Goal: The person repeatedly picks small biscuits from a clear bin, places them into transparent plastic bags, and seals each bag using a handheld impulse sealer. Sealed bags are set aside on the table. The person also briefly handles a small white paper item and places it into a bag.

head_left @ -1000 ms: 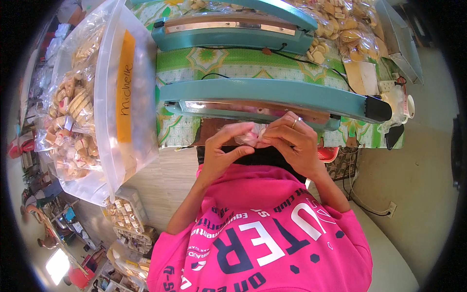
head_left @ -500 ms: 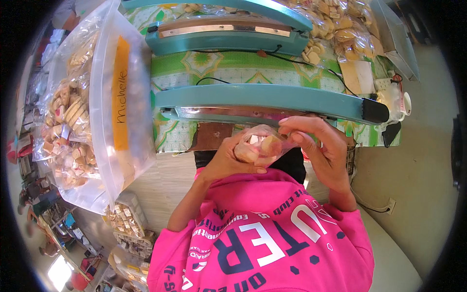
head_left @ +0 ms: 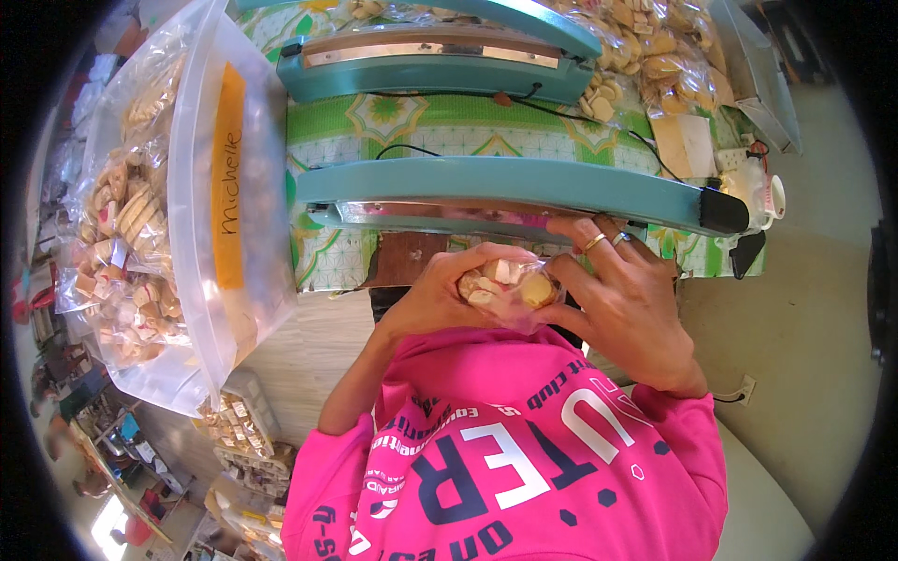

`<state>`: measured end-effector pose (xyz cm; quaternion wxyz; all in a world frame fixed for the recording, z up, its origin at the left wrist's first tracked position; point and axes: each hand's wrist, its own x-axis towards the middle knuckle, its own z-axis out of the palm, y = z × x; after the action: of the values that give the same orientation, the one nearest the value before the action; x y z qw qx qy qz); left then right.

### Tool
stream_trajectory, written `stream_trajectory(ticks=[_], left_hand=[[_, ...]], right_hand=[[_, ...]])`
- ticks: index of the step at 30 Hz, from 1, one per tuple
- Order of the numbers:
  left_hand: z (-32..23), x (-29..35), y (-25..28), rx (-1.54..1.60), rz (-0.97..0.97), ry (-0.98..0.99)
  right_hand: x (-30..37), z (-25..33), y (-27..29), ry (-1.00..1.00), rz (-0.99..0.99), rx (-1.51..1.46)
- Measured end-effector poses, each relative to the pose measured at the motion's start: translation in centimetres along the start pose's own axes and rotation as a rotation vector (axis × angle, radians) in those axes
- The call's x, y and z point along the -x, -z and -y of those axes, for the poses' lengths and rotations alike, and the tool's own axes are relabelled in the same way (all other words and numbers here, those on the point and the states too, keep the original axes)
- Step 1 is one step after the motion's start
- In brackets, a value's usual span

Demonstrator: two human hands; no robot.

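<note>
Between my hands, in front of my chest, is a clear plastic bag with small pale tan and white pieces inside. My left hand is wrapped round the bag's left side, thumb underneath. At the bag's right side, my right hand presses its thumb and a finger on the plastic, and two ringed fingers reach up toward the sealer. Just beyond my hands lies a teal bar heat sealer, its long arm running across the table edge.
On the left stands a translucent plastic bin with an orange label, full of bagged pieces. A second teal sealer sits farther back. Filled bags are heaped at the far right. A white cup and black cords lie near the right end.
My right hand has come lower and closer round the bag, from pinching its open edge to gripping its side. The bag has tilted, showing more of the pieces.
</note>
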<state>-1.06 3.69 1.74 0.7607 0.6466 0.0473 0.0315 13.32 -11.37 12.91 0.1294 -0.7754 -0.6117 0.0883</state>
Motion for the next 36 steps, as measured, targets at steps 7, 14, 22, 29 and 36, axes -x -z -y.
stream_trajectory(ticks=[7,14,22,29,36], left_hand=[[0.3,0.0,-0.2,-0.018,-0.004,0.019],[1.4,0.1,-0.4,-0.031,0.062,0.056],[2.3,0.5,-0.2,0.190,0.010,0.048],[3.0,0.2,-0.1,0.178,0.076,0.089],[3.3,0.3,0.2,0.280,0.026,-0.002]], right_hand=[[-0.4,0.2,1.2,0.060,0.078,0.031],[-1.6,0.7,0.4,0.227,0.217,0.228],[-0.6,-0.5,0.4,0.050,0.129,-0.078],[-1.3,-1.1,-1.3,0.236,0.221,-0.153],[-1.8,-1.4,1.4,0.141,0.127,-0.274]])
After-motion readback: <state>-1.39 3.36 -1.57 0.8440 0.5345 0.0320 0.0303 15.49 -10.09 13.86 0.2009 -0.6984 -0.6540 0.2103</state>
